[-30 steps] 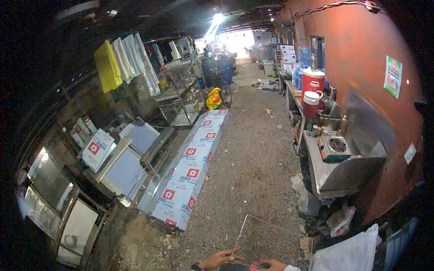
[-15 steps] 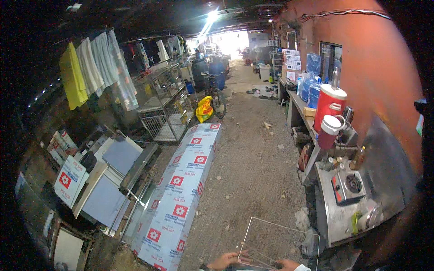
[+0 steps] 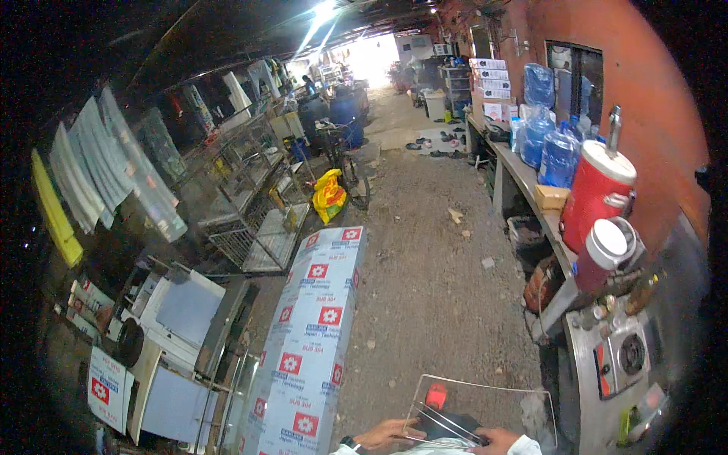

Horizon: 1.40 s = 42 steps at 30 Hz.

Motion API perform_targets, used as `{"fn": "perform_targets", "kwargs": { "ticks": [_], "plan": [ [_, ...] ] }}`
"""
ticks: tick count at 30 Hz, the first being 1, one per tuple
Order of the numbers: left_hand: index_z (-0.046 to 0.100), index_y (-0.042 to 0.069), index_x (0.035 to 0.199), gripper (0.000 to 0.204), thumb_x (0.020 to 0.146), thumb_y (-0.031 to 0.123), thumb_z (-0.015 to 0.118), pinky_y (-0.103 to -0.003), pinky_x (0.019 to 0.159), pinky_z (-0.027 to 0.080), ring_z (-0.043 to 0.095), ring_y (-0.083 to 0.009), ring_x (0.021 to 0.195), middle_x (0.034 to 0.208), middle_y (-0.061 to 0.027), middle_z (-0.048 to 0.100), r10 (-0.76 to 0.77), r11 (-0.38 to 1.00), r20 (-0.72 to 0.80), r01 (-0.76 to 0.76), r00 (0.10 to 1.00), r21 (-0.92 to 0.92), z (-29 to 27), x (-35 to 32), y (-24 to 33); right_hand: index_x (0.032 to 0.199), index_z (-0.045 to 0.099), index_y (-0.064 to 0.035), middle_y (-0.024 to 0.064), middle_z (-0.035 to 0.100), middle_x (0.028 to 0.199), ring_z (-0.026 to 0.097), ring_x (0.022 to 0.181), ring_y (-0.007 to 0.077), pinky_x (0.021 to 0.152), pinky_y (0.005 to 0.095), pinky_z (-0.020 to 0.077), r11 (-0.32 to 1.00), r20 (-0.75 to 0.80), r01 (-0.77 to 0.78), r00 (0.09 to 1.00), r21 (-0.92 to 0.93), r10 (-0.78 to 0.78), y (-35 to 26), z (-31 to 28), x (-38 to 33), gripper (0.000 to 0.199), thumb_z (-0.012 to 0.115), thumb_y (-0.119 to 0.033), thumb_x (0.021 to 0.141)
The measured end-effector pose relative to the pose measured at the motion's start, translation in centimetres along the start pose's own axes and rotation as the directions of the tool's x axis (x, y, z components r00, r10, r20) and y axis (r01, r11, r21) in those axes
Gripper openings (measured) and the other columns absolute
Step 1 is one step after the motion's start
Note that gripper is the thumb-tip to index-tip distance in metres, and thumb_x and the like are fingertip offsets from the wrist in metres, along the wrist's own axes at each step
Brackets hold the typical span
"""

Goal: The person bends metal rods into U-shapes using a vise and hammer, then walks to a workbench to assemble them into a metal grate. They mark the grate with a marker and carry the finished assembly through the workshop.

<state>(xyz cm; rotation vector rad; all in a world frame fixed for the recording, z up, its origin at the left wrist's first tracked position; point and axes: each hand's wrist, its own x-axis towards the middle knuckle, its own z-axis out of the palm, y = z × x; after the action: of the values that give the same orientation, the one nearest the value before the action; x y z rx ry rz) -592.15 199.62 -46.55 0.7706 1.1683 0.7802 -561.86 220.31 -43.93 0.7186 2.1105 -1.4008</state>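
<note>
A large rectangular frame of thin metal wire (image 3: pixel 487 384), with several thin rods crossing its near part, is held out low in front of me. At its near left, my left hand (image 3: pixel 385 434) is closed around the wire, a dark band on its wrist. My right hand (image 3: pixel 497 440) grips the near right part, where the rods come together. Both forearms are in light sleeves. Through the frame a red shoe tip (image 3: pixel 436 396) shows above the ground. The lower edge of the picture cuts off the nearest part of the frame.
A long box-like piece in printed film (image 3: pixel 311 341) lies along my left. Right of the dirt path (image 3: pixel 425 280) stands a metal counter with a gas stove (image 3: pixel 623 360), a red drink cooler (image 3: pixel 599 193) and water jugs (image 3: pixel 560 158). Wire cages (image 3: pixel 262 235) and a yellow bag (image 3: pixel 329 196) are farther ahead.
My view has moved forward along the path, and the cages, bag and counter look closer. The red shoe tip has come into view through the frame. Both hands still hold the wire frame.
</note>
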Motion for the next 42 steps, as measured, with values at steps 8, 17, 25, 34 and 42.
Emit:
{"fn": "perform_targets", "kwargs": {
  "ticks": [8,17,25,34,42],
  "plan": [
    [0.054,0.003,0.141,0.045,0.103,0.026,0.051,-0.043,0.102,0.048,0.063,-0.0288,0.117,0.136,-0.0171,0.062,0.207,0.973,-0.17,-0.186,0.963,0.135,-23.9,12.2,15.0,0.143,0.056,-0.0196,0.0158,0.065,0.129,0.063,0.115,0.0315,0.095,0.04,0.051,0.991,0.295,0.124,0.95,-0.055,-0.103,-8.9,-26.4,23.6,0.076,0.06,-0.071,0.086],
    [0.048,0.001,0.144,0.048,0.101,0.022,0.052,-0.039,0.092,0.05,0.065,-0.0256,0.108,0.126,-0.0166,0.066,0.186,0.979,-0.281,-0.203,0.942,-0.033,-53.5,28.2,27.5,0.13,0.063,-0.0019,0.0142,0.068,0.125,0.062,0.113,0.0236,0.102,0.0411,0.0465,0.947,0.202,0.317,0.925,0.05,-0.321,-17.7,-49.6,47.8,0.043,0.06,-0.033,0.099],
    [0.043,-0.001,0.146,0.051,0.1,0.019,0.052,-0.035,0.083,0.051,0.067,-0.0228,0.1,0.117,-0.0162,0.069,0.314,0.92,-0.258,-0.36,0.914,-0.156,-83.0,44.8,59.8,0.106,0.071,-0.0015,0.0094,0.072,0.092,0.065,0.083,0.017,0.079,0.0351,0.0513,0.901,-0.444,0.371,0.862,0.224,-0.245,-30.3,-75.9,63.5,0.031,0.061,-0.03,0.102],
    [0.045,-0.003,0.144,0.053,0.095,0.014,0.05,-0.03,0.075,0.05,0.067,-0.0196,0.091,0.112,-0.0143,0.07,0.256,0.941,-0.136,-0.279,0.957,-0.193,-106.5,73.3,75.6,0.088,0.065,-0.009,-0.003,0.055,0.069,0.048,0.058,0.0078,0.055,0.0284,0.0431,0.78,-0.216,0.128,0.976,0.612,0.009,-31.0,-104.0,83.5,0.047,0.046,-0.047,0.107],
    [0.053,-0.003,0.138,0.049,0.096,0.022,0.053,-0.028,0.081,0.047,0.058,-0.0166,0.095,0.118,-0.0086,0.065,0.217,0.826,-0.352,-0.364,0.91,-0.431,-126.9,85.2,85.7,0.093,0.069,-0.0063,-0.0006,0.062,0.072,0.054,0.059,0.0098,0.057,0.0297,0.0454,0.813,-0.078,0.006,0.996,0.583,0.049,-36.2,-129.0,100.8,0.047,0.048,-0.047,0.105]
  ]
}}
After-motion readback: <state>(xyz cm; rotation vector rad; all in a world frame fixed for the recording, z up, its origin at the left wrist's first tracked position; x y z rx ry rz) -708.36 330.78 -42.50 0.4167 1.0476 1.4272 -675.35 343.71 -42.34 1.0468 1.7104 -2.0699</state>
